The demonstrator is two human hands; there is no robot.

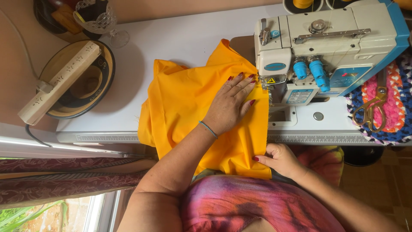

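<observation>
White and wide, the surface (180, 38) is carrying our sewing work beside a window with a patterned curtain. Nearest to us, our right hand (280, 159) is pinching the near edge of the orange fabric (184, 103) where it is hanging off the surface. Further out, our left hand (231, 105) is lying flat and open on the cloth, fingers spread, pressing it toward the foot of the white and blue overlock machine (326, 47). We are judging this as the feeding step: the seam edge seems lined up, and the next move is calling for steady, even guiding. Beyond, gold scissors (371, 112) are resting on a crocheted mat (395, 107).
</observation>
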